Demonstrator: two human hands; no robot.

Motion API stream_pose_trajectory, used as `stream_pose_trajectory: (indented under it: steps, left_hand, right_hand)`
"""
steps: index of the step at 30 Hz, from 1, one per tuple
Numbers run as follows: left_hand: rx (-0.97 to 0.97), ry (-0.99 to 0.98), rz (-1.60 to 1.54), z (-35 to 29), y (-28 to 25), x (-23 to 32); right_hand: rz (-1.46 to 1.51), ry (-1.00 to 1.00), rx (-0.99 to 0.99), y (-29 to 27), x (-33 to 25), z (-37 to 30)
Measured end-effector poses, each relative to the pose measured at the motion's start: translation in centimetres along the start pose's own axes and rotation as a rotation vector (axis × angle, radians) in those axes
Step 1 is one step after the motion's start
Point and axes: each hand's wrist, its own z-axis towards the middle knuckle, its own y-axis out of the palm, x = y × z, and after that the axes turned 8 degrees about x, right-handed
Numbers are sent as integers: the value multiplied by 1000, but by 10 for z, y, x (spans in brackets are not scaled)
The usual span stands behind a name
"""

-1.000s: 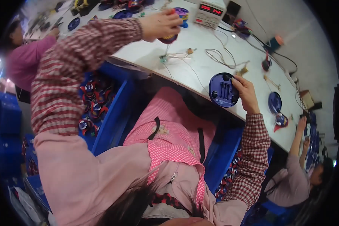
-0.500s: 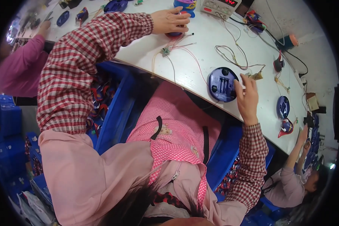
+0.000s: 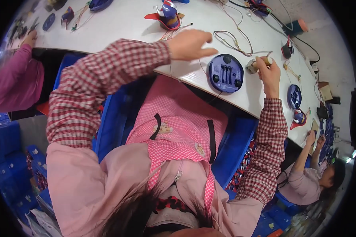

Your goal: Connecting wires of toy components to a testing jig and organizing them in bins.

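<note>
My right hand (image 3: 269,75) pinches a small wired block (image 3: 251,66), pale grey at one end and yellowish brown at the other. Just left of it, a dark purple oval toy base (image 3: 225,74) lies near the table's front edge, its battery compartment uncovered and facing up. My left hand (image 3: 190,45) hovers over the table left of the base, thumb and fingers apart, holding nothing. Behind that hand stands a red, blue and white toy figure (image 3: 168,15) with horns; thin wires (image 3: 184,28) trail from near its foot, partly hidden by the hand.
A looped cable (image 3: 233,41) lies behind the base. Another purple base (image 3: 294,96) and a toy figure (image 3: 299,117) lie to the right. Blue bins (image 3: 124,108) flank my lap under the table (image 3: 249,93). Co-workers sit left, in a purple sleeve (image 3: 17,79), and right, in a pale top (image 3: 300,179).
My left hand has let go of the toy at the back and come toward the purple base. My right hand has closed on the wired block. The whole view has shifted somewhat.
</note>
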Motion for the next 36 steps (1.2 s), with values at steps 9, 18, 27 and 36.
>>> stream_pose_trajectory:
  steps: [9, 18, 27, 36]
  left_hand:
    - [-30, -72, -38, 2, 56, -1]
    - [39, -7, -36, 3, 60, -1]
    - [91, 41, -13, 3, 56, 2]
    - [76, 61, 54, 10, 50, 1]
  right_hand:
    - [230, -58, -162, 42, -40, -65]
    - [-153, -720, -64, 55, -29, -78]
    - [-169, -636, -126, 57, -35, -83]
    - [-86, -315, -260, 64, -43, -63]
